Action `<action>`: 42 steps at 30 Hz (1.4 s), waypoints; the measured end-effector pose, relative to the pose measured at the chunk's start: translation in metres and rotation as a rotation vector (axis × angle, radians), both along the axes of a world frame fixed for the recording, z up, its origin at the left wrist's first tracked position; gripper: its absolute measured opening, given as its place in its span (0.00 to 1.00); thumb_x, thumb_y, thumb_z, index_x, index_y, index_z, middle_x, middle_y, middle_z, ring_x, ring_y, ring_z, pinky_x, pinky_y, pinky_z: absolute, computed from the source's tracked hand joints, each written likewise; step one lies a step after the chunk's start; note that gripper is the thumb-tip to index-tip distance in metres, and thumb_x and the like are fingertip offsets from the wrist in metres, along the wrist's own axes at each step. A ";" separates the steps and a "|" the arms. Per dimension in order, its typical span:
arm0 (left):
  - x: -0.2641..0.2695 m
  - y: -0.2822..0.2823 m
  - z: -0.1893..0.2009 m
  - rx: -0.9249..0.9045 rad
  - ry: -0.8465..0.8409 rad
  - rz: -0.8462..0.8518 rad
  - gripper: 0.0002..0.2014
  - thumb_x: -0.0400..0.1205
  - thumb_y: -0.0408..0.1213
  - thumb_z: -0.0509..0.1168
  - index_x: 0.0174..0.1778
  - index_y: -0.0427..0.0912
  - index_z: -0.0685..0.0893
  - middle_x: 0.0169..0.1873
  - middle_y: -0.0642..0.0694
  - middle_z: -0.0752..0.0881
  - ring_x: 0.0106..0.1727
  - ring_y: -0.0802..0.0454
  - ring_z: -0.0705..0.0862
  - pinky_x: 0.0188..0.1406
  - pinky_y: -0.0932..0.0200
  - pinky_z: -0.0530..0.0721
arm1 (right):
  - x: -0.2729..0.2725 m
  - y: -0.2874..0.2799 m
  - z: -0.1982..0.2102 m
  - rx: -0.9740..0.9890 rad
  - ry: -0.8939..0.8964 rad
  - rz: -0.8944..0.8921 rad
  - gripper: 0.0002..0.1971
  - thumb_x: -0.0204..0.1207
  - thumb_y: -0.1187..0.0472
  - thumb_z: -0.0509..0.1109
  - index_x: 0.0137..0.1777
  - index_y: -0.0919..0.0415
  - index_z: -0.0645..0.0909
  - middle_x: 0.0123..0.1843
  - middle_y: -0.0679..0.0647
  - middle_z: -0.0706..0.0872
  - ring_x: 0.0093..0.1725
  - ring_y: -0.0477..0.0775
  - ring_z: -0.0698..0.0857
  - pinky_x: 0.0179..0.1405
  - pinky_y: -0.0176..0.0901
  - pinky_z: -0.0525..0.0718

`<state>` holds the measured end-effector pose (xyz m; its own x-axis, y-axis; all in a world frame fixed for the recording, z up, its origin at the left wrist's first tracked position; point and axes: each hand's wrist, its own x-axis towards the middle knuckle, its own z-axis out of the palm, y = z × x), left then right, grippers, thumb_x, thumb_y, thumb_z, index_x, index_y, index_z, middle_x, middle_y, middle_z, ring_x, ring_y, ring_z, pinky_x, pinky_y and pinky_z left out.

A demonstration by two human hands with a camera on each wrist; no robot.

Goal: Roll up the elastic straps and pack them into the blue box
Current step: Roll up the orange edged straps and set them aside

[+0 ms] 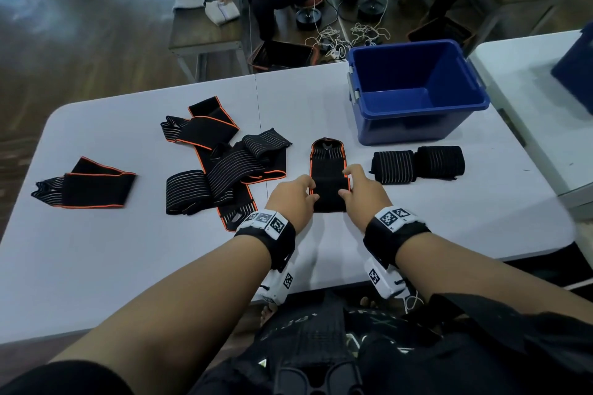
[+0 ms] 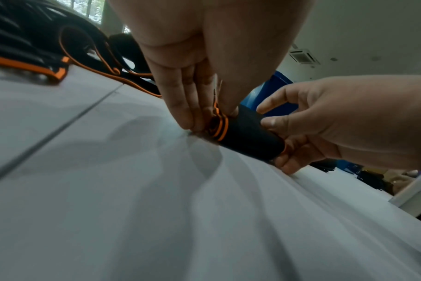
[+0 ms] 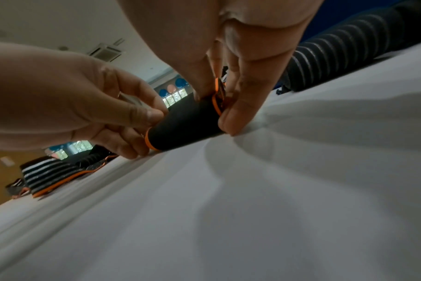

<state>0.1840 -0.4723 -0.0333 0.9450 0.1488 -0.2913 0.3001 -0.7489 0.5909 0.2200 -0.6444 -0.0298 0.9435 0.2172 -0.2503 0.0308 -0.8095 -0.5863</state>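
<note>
My left hand (image 1: 293, 194) and right hand (image 1: 362, 186) grip the two ends of one partly rolled elastic strap (image 1: 329, 176), each with fingers and thumb curled round an end of the roll. The wrist views show the rolled part (image 2: 248, 136) as a short black cylinder with orange edging, lying on the table between my hands, my fingertips (image 3: 228, 121) touching the tabletop beside it. The unrolled rest of that strap lies flat, pointing away from me toward the blue box.

The white folding table (image 1: 128, 266) carries everything. The blue box (image 1: 417, 90) stands open at the far right of it, and what I can see of its inside holds no straps.

Left of my hands a loose pile of straps (image 1: 231, 157) lies tangled, black with grey stripes and orange borders, some folded over others. Well apart from it, near the table's left edge, a single folded strap (image 1: 93, 186) lies by itself.

Just in front of the box, to the right of my right hand, two finished rolls (image 1: 417, 163) lie side by side, touching, on the table and not in the box.

Both my wrists wear black bands with white marker tags (image 1: 393, 216).
</note>
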 end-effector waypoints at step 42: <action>0.032 -0.018 0.014 -0.310 0.012 0.221 0.13 0.73 0.57 0.68 0.45 0.52 0.84 0.40 0.51 0.92 0.44 0.48 0.91 0.51 0.43 0.91 | 0.014 -0.030 0.019 0.250 0.057 -0.361 0.15 0.78 0.57 0.73 0.63 0.59 0.81 0.47 0.48 0.87 0.54 0.54 0.87 0.58 0.45 0.82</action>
